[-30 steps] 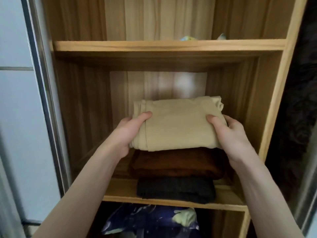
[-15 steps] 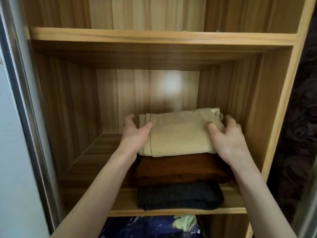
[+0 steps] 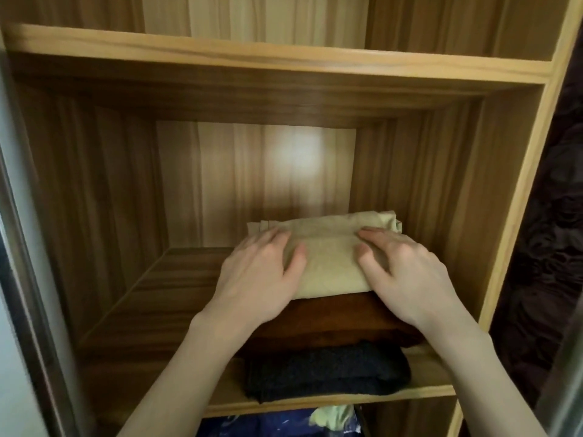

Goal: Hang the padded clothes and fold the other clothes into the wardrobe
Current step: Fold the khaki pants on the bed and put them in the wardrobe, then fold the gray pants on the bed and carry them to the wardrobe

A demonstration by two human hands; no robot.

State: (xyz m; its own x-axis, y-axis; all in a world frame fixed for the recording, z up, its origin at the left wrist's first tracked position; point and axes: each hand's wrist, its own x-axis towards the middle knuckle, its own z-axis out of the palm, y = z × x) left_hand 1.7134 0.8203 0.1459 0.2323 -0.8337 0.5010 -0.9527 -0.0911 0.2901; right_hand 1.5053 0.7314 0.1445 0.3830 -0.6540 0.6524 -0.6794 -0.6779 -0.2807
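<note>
We see only part of the wardrobe (image 3: 517, 197): its top and bottom run out of frame, and the upper compartment above the top shelf board (image 3: 284, 58) shows nothing but bare back panel. The folded beige garment (image 3: 328, 250) sits on top of a stack in the right half of the middle compartment, resting on a folded brown garment (image 3: 331, 313), which lies on a folded dark grey knit (image 3: 328, 370); our hands and forearms cover much of the brown layer, so its left and right ends are hard to make out. Our left hand (image 3: 255, 275) lies flat on the beige garment's left side, fingers extended and spread, thumb on the cloth, gripping nothing. Our right hand (image 3: 407, 272) rests on the right side with fingers loosely bent, pressing down on the fabric; we cannot tell whether any cloth is caught under the fingertips. The stack sits close to the right wall, its grey bottom layer reaching the front edge of the lower shelf board (image 3: 315, 402). To the left of the stack the shelf floor lies open as far as the left wall. Below, a dark blue item with a pale green patch (image 3: 331, 417) is cut off by the frame.
</note>
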